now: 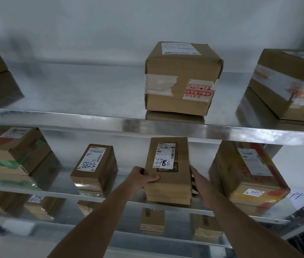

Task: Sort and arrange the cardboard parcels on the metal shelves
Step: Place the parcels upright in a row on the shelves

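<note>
The 7786 parcel is held on the middle shelf, its near end at the front edge: the left hand is curled round its left side, thumb on top, and the right hand is pressed against its right side. A slip could be caused by that flat-fingered side, or the yellow parcel just beside could be knocked. The 5288 parcel stands left. Farther up, a taped box sits on the top shelf.
</note>
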